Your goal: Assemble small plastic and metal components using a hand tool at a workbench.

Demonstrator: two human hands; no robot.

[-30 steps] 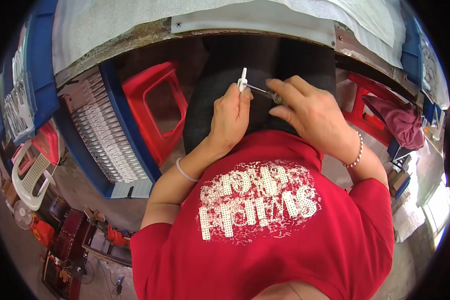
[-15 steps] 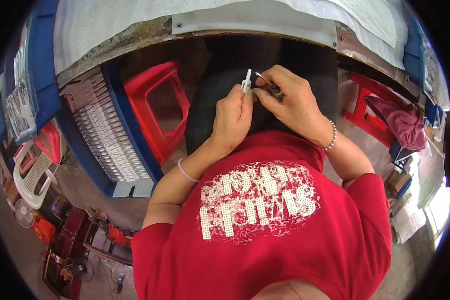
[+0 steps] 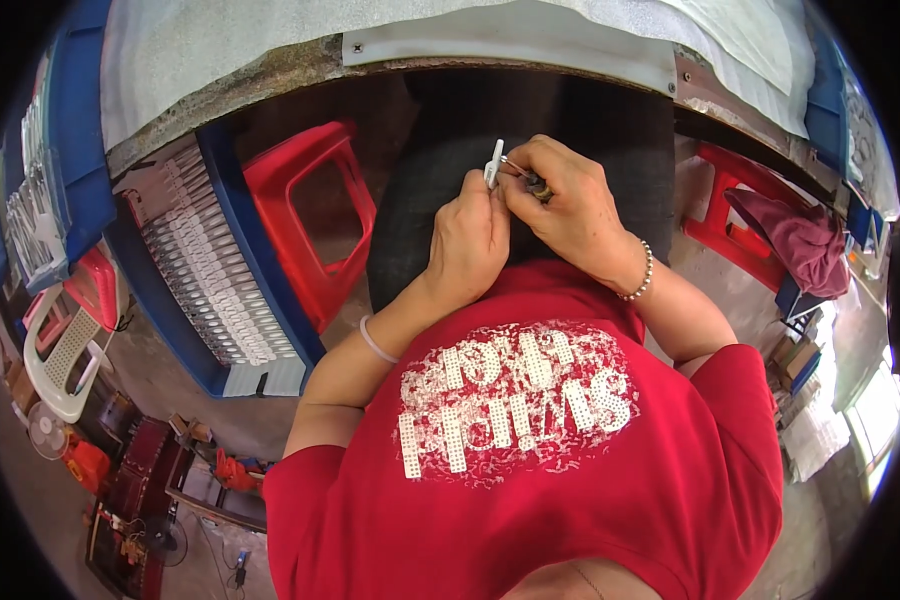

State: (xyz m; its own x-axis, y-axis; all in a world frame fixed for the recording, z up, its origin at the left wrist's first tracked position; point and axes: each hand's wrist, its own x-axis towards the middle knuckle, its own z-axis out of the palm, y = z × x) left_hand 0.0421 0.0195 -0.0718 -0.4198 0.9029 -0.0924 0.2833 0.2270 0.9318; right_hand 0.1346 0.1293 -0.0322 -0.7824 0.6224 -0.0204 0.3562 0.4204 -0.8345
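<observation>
Above my lap, my left hand (image 3: 470,238) pinches a small white plastic piece (image 3: 494,163) with a narrow upright tip. The piece sticks up past my thumb and fingers, and its lower part is hidden in them. My right hand (image 3: 576,200) is closed on a slim hand tool (image 3: 538,187) with a thin metal shaft and a dark and yellowish handle. The metal tip meets the side of the white piece; I cannot tell whether it is inside it. My two hands touch or nearly touch at the fingertips.
A worn table edge (image 3: 510,48) with a white cover runs ahead of my lap. At left stand a blue crate (image 3: 260,255) holding rows of white and clear parts and a red stool (image 3: 360,270). Another red stool (image 3: 705,215) with a maroon cloth (image 3: 805,245) is at right.
My right hand has shifted slightly left, bringing the tool's tip from a small gap away to the white piece. The white piece has turned slightly in my left hand.
</observation>
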